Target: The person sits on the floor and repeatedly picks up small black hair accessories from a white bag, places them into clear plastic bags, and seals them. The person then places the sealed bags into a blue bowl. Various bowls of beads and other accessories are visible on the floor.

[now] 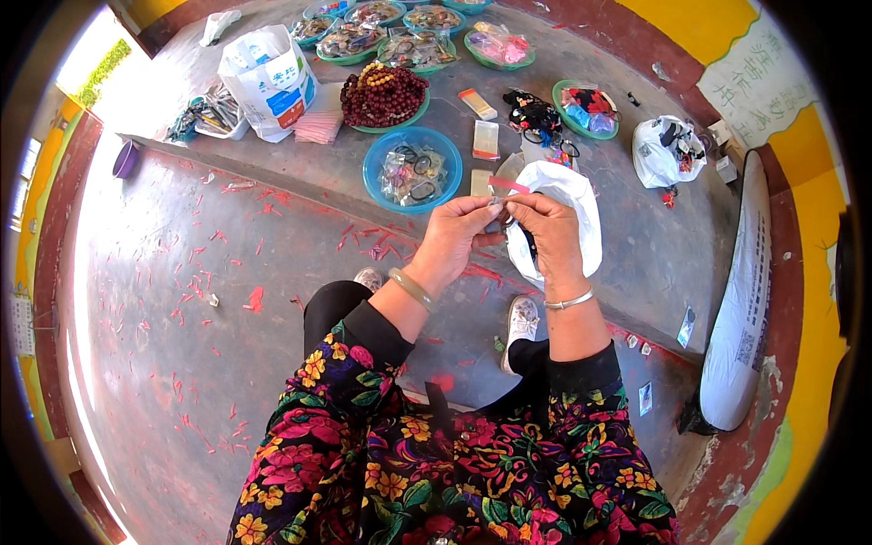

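Observation:
My left hand (pixel 454 238) and my right hand (pixel 549 232) meet in front of me, fingertips pinched close together. A thin red strip (pixel 510 185) sticks up at the right fingertips, seemingly gripped by them. Between the hands is a small greyish item in the left fingers, too covered to name. Under the right hand stands an open white bag (pixel 586 204), with something dark partly showing inside. To the left of the hands, a blue basin (pixel 370 179) holds small clear packets with dark bands in them.
Beyond are a basin of dark red beads (pixel 386 98), a white bag (pixel 266 80), pink sheets (pixel 318 127), small boxes (pixel 486 140) and several green basins (pixel 500 62). Red scraps (pixel 255 299) litter the lower floor past a step edge. A white sack (pixel 738 318) lies right.

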`<act>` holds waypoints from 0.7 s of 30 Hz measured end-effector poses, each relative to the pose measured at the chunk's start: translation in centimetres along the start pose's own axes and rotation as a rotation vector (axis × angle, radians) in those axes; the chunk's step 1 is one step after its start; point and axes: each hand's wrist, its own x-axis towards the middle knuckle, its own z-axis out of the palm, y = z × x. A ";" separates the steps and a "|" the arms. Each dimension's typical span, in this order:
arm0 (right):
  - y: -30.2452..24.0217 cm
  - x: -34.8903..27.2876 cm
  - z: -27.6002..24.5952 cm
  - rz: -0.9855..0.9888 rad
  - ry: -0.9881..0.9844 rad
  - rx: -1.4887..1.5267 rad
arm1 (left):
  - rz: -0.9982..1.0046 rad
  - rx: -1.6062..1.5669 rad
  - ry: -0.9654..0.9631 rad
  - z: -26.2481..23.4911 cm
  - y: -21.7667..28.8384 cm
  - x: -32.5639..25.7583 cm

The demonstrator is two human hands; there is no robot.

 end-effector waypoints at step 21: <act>-0.3 -0.3 0.1 0.009 -0.025 -0.108 | -0.056 -0.032 0.044 -0.2 1.0 0.1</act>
